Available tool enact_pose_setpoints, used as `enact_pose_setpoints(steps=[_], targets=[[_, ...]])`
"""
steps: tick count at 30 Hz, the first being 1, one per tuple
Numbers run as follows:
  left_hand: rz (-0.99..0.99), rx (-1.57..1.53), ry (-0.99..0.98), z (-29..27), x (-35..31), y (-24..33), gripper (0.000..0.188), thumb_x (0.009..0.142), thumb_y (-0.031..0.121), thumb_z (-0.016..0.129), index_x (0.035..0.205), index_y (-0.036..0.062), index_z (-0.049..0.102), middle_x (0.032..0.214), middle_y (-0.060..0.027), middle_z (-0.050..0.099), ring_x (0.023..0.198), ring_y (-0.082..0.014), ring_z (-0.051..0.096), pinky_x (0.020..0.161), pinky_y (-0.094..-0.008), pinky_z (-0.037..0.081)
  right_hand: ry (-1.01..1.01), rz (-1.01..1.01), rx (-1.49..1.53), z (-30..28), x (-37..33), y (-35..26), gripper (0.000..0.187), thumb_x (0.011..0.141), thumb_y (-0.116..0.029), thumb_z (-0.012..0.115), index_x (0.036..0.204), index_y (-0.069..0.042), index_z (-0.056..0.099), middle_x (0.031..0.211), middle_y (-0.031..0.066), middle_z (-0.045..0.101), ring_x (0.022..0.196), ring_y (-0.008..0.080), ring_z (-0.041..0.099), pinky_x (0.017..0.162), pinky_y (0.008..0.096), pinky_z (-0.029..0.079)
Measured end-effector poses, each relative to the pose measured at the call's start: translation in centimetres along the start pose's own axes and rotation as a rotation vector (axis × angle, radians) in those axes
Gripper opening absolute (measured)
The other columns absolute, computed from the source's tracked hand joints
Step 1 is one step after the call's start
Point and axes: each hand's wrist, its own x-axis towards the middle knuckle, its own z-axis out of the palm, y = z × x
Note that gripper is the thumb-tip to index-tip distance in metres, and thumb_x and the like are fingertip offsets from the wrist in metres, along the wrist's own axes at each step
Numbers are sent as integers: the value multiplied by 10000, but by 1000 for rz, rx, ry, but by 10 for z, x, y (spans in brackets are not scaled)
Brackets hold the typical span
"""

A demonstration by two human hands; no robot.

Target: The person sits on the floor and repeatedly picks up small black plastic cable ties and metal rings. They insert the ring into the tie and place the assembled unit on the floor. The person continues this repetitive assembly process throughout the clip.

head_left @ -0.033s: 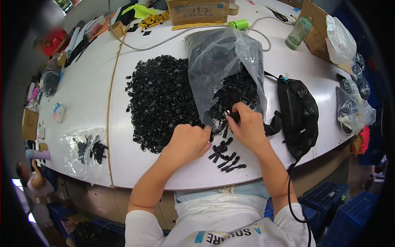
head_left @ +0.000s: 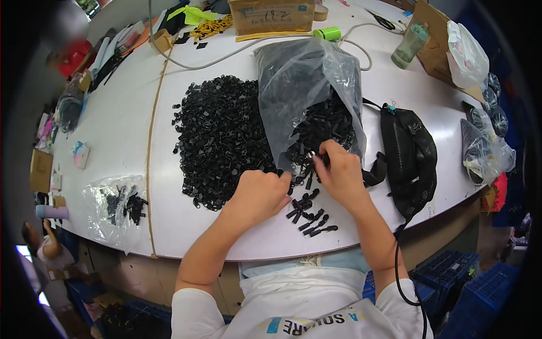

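A broad pile of small black metal zipper sliders lies left of a large grey plastic bag. Black cord zipper pulls spill from the bag's mouth. At the pile's near right edge, my left hand is closed, fingertips pinched; whatever they hold is too small to make out. My right hand is at the bag's mouth, thumb and forefinger bent around a black zipper pull among the others. Between my forearms, several pulls with sliders on them lie loose on the white table.
A black waist bag lies to the right, its strap near my right hand. A clear bag of black pieces lies at the left. Farther back are a cardboard box, a green tape roll, a grey cable and a bottle.
My right thumb and forefinger have shifted very slightly at the bag's mouth. Everything else stays in place.
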Motion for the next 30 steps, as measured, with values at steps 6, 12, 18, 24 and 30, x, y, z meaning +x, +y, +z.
enact_pose_setpoints(steps=[6,12,18,24,30], targets=[[8,-33,87,8,5,-1,254,783,260,694,806,46,560,639,-108,618,557,-302,627,508,-395,474,130,-107,-86,6,0,10,226,835,7,558,1060,30,545,764,177,616,628,362,608,591,424,486],[-21,77,79,19,5,-7,126,780,145,639,757,42,569,615,-116,612,556,-298,630,506,-397,480,152,-33,17,-10,-2,0,250,903,1,482,1146,43,520,685,159,591,572,313,582,560,369,452],[-38,59,62,14,4,-6,179,794,212,664,766,57,579,610,-111,617,575,-296,639,522,-397,489,93,111,298,-23,-2,-5,174,948,-41,459,1085,28,540,651,150,561,563,273,573,544,344,422],[-14,-4,33,7,3,-10,298,759,318,727,795,58,586,638,-104,629,625,-298,649,558,-397,496,8,143,287,-30,-2,-8,135,962,-114,489,972,7,547,628,129,530,537,249,532,534,332,403],[-11,-21,-46,-5,1,-7,318,719,318,755,842,66,606,699,-90,649,664,-287,656,578,-387,499,-117,122,375,-29,-4,-7,232,953,-172,529,800,1,512,576,99,491,499,211,461,509,325,372]])
